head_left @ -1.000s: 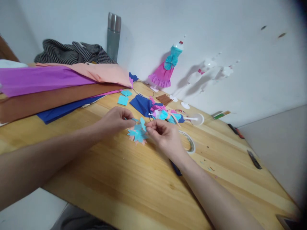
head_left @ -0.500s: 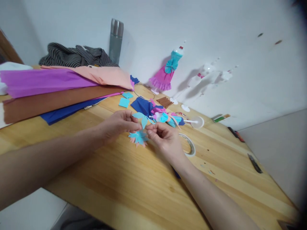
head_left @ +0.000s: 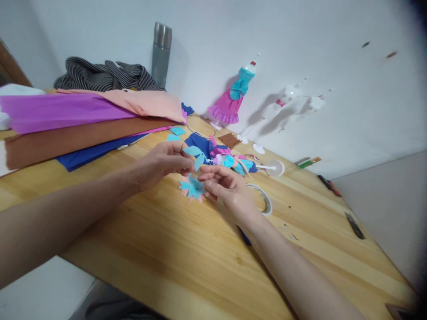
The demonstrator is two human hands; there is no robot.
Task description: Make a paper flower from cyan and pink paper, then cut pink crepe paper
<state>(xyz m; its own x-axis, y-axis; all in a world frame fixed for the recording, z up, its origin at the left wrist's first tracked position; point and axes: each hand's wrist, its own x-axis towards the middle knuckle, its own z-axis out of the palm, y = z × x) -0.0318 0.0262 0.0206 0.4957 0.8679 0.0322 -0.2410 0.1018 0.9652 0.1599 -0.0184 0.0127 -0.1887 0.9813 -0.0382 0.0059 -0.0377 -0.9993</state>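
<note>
My left hand (head_left: pixel 163 163) pinches a small turquoise paper petal piece (head_left: pixel 196 155) and holds it just above the wooden table (head_left: pixel 187 249). My right hand (head_left: pixel 224 186) is curled beside it, fingertips closed near the same piece. Under both hands lies a turquoise and peach paper flower (head_left: pixel 191 188), flat on the wood. A heap of blue, pink and turquoise paper scraps (head_left: pixel 223 156) sits just beyond my fingers.
Folded crepe paper sheets (head_left: pixel 76 120) in purple, peach, brown and blue lie at the left. A tape roll (head_left: pixel 263 200) lies right of my right hand. A paper-dressed figure (head_left: pixel 233 98), a steel flask (head_left: pixel 161 53) and striped cloth (head_left: pixel 106 75) stand near the wall. Small tools (head_left: pixel 354 226) lie at the right edge.
My left hand has lifted the turquoise piece up off the flower and a little toward the wall. My right hand has drifted slightly left under it.
</note>
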